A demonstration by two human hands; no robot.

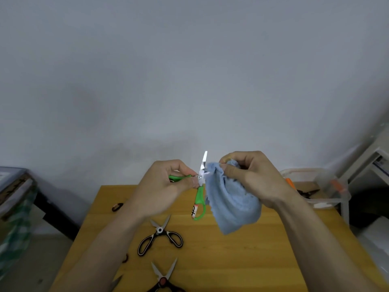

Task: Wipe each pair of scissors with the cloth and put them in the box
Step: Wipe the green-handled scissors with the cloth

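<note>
Two hands are raised above a wooden worktop (242, 260) in the head view. Left hand (160, 186) pinches the green scissors (199, 199) near the pivot, fingers curled around one green handle; the scissors are spread wide, one blade pointing up, the other handle hanging down with a label on it. Right hand (250, 175) grips a bunched blue cloth (229, 205), thumb and fingers curled into its top edge. The cloth hangs down from that hand and sits just beside the pivot of the green scissors; whether cloth touches blade cannot be told.

On the worktop, below the hands, lie black-handled scissors (161, 236), open, blades pointing away from the person. A second black pair (165, 278) lies nearer the front edge, also open, partly cut off by the frame. A small dark ring (117, 206) lies near the left edge.

A clear plastic box (322, 188) stands at the far right corner of the worktop, behind the right wrist. Dark scissors (308, 192) lie inside it, along with an orange item that is partly hidden.
</note>
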